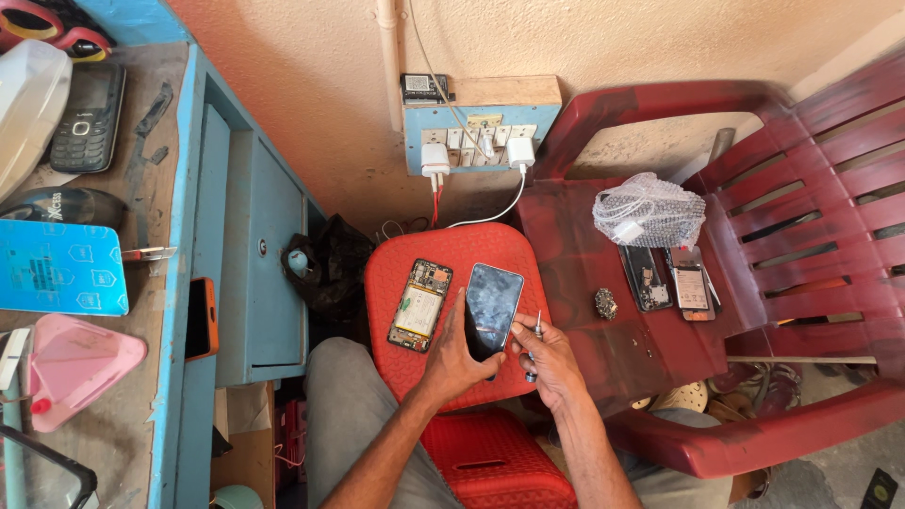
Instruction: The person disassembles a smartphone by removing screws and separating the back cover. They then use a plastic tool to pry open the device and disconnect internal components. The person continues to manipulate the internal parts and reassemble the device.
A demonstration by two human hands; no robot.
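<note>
My left hand [451,356] grips the lower edge of a dark smartphone [491,303] held screen-up over a red plastic stool [471,247]. My right hand [547,358] is just to the right of the phone and holds a small screwdriver [535,332] upright between its fingers. An opened phone body [420,304] with its circuit board and battery showing lies on the stool to the left of the held phone.
A red plastic chair [801,236] on the right holds a bag of cables [649,209], two opened phones [671,279] and a small dark lump [605,303]. A wall socket board [481,132] carries two chargers. A blue workbench [179,188] on the left is cluttered.
</note>
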